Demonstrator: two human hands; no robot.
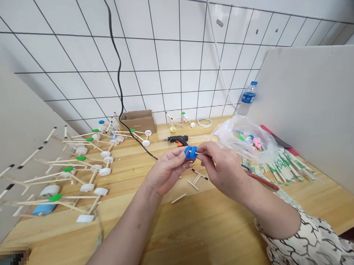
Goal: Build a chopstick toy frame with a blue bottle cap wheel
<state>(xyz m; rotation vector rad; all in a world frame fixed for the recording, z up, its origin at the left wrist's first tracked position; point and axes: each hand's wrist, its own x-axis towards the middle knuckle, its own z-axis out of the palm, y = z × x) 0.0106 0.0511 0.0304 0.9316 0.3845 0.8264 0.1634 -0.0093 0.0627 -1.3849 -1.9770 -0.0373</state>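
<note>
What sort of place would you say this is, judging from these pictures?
It looks like a craft workbench in a tiled room: a hot glue gun lies on the wooden bench top, near rows of stick-and-bottle-cap models and wrapped wooden sticks.

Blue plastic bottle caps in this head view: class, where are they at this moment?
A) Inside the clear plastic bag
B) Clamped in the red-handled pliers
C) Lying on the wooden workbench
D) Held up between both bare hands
D. The blue plastic bottle caps are held above the light wooden workbench, between the person's left hand and the person's right hand.
</note>
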